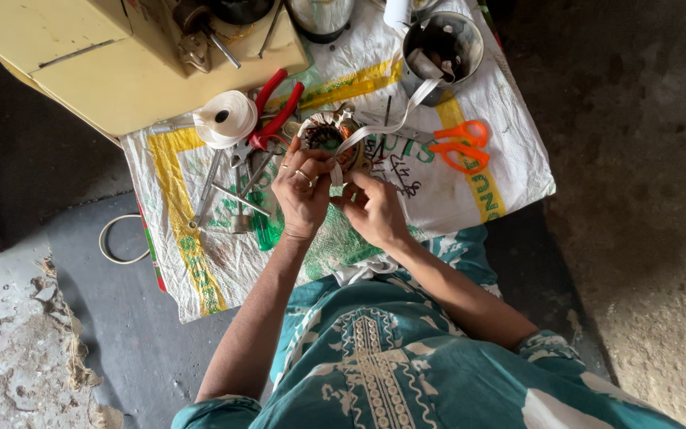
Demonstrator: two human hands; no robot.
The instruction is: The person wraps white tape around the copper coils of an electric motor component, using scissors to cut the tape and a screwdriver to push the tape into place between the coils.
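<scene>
My left hand point(302, 189) grips a round motor stator point(329, 138) with copper windings, held over a printed white sack cloth point(470, 191). My right hand point(372, 208) pinches the end of a white cloth tape point(395, 121) at the stator's near edge. The tape runs up and right from the stator to a metal can point(443, 48). Two rings show on my left fingers.
A roll of white tape point(224, 119), red-handled pliers point(276, 111), orange scissors point(459, 145) and several metal tools point(228, 187) lie on the cloth. A yellow box point(97, 63) stands at the upper left. A white ring point(121, 238) lies on the floor.
</scene>
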